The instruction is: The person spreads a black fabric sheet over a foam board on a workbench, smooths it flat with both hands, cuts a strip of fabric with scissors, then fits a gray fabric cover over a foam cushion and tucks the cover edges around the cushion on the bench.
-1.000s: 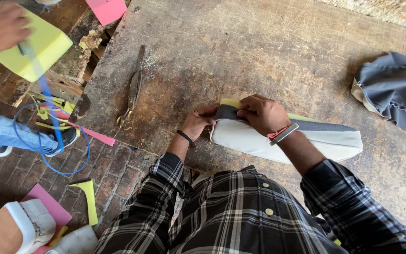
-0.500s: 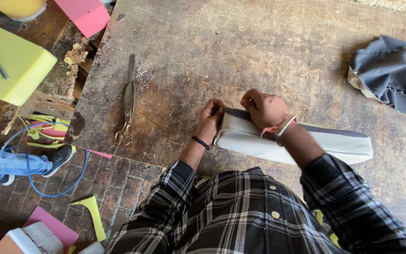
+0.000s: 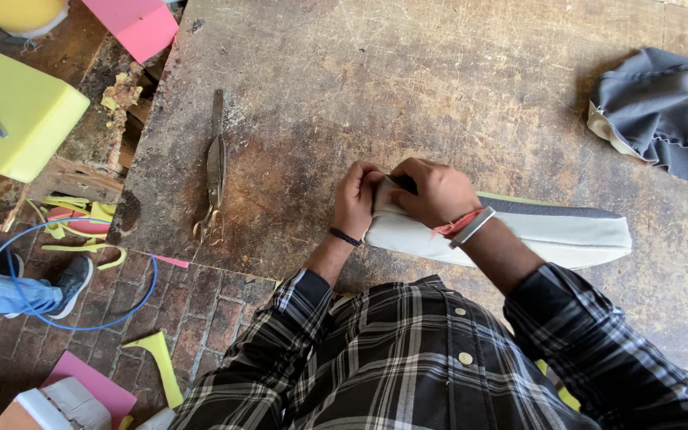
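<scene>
A long cushion in a white and grey fabric cover point(image 3: 551, 231) lies on the worn wooden table point(image 3: 408, 87) in front of me. My left hand point(image 3: 356, 199) and my right hand point(image 3: 431, 191) both grip the cover's left end, pinching and pulling the fabric there. A thin yellow foam edge shows along the cushion's far side. I wear a plaid shirt, a dark band on the left wrist and red and grey bands on the right.
Large metal scissors point(image 3: 214, 171) lie on the table to the left. A bundle of grey fabric point(image 3: 662, 111) sits at the far right. Off the table on the brick floor: a yellow foam block point(image 3: 13, 107), pink foam point(image 3: 141, 24), foam scraps, a blue cable point(image 3: 81, 318), another person's shoe point(image 3: 69, 283).
The view has shifted, and the person holding the yellow foam at left has gone from sight. My hands have closed tighter together on the cushion cover's left end.
</scene>
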Action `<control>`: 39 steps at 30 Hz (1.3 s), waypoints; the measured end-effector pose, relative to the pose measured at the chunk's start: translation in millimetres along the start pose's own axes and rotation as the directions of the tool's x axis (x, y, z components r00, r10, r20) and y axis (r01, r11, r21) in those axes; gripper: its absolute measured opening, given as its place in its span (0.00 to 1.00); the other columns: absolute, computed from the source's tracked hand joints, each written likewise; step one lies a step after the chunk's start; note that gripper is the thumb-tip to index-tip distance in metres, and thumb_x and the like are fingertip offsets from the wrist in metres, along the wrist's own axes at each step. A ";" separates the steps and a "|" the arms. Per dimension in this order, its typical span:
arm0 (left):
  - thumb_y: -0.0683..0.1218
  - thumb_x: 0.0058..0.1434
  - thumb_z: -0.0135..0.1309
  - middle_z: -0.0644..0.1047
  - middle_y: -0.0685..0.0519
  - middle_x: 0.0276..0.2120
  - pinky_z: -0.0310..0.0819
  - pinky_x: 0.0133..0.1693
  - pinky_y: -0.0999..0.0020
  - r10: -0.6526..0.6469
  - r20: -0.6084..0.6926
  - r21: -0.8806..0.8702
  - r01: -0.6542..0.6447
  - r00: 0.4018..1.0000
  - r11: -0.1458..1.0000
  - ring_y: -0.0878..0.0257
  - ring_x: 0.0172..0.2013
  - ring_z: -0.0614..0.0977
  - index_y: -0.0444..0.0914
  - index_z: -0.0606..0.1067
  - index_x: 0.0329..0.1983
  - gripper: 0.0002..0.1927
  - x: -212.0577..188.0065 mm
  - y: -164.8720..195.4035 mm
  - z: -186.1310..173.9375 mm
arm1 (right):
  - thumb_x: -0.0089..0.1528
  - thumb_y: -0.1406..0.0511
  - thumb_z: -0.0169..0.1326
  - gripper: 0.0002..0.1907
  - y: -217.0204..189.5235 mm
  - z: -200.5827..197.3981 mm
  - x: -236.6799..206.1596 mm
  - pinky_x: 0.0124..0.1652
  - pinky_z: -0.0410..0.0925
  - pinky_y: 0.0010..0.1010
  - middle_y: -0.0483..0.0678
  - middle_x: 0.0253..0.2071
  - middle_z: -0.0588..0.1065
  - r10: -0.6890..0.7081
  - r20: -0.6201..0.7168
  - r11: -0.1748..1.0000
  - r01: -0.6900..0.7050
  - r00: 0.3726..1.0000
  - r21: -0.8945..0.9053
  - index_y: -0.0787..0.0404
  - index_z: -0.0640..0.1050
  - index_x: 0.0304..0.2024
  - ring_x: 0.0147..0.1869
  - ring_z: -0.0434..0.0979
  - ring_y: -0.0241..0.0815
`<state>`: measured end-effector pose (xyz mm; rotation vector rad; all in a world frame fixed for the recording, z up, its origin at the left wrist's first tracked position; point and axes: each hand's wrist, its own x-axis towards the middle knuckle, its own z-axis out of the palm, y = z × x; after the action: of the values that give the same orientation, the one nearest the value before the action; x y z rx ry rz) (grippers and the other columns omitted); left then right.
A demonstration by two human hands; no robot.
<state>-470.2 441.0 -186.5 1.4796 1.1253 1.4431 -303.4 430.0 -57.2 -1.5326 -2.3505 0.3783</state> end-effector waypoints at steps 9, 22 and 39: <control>0.43 0.74 0.48 0.77 0.60 0.31 0.72 0.36 0.75 -0.327 -0.093 -0.394 0.267 0.940 0.880 0.72 0.33 0.75 0.37 0.77 0.39 0.09 1.9 -58.0 22.4 | 0.68 0.55 0.50 0.15 -17.2 20.0 23.4 0.32 0.74 0.43 0.54 0.32 0.81 0.233 0.072 0.964 -0.221 0.970 -0.146 0.58 0.79 0.40 0.32 0.83 0.52; 0.64 0.72 0.43 0.84 0.55 0.39 0.79 0.42 0.63 -0.328 0.309 0.183 0.282 0.893 0.942 0.61 0.41 0.85 0.44 0.83 0.41 0.25 14.0 24.4 -12.7 | 0.60 0.50 0.60 0.22 96.4 -80.1 -101.7 0.47 0.76 0.38 0.48 0.45 0.83 0.503 0.215 0.858 -0.513 0.837 -0.013 0.49 0.81 0.53 0.46 0.84 0.46; 0.61 0.58 0.61 0.82 0.46 0.32 0.76 0.38 0.52 -0.249 0.698 0.580 -0.325 0.672 0.747 0.49 0.36 0.84 0.41 0.77 0.40 0.20 -23.0 141.5 258.8 | 0.69 0.66 0.56 0.04 256.0 2.0 -241.2 0.41 0.66 0.24 0.41 0.36 0.75 0.486 0.033 -0.098 0.017 0.873 0.995 0.60 0.77 0.41 0.39 0.72 0.31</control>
<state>-200.6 388.6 -76.5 2.3140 1.0828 0.2520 1.8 309.2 -183.8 -0.9424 -0.7251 1.4097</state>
